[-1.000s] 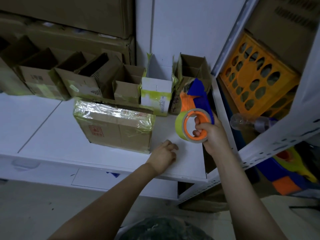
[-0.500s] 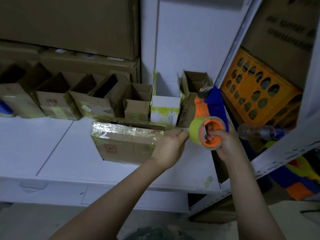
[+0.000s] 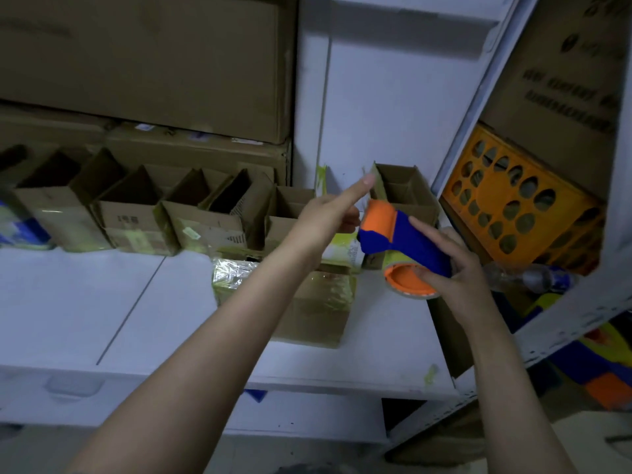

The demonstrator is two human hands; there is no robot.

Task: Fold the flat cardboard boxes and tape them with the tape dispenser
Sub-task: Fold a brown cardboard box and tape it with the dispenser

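**A:** Your right hand is clamped round the tape dispenser. The forefinger lies along the blue body and the thumb is on the roll's orange hub. You're holding it in the air above the white shelf.

**B:** And your left hand is right at the dispenser's orange nose, forefinger straight, thumb tucked beside it. Whether you're pinching a tape end there, I cannot tell.

**A:** So how far along are you? Below and left of the dispenser lies one taped box, closed and shiny with wrap. I'd call that one done.

**B:** Further left of the dispenser, along the back, you've got a row of open boxes. They're folded up with yellowish tape on their lower parts and the tops unsealed. One more open box stands just behind the dispenser.

**A:** Anything in them?

**B:** They're dark inside and nothing pokes over the rims. I can't say they're empty, only that nothing shows.

**A:** Right of the dispenser an orange crate leans on its side, with nothing visible through its holes. A plastic bottle lies just beside your right hand.

**B:** There's no flat box under your hands. My guess is you're readying tape for the next one, and by my reckoning the folding and sealing aren't finished.
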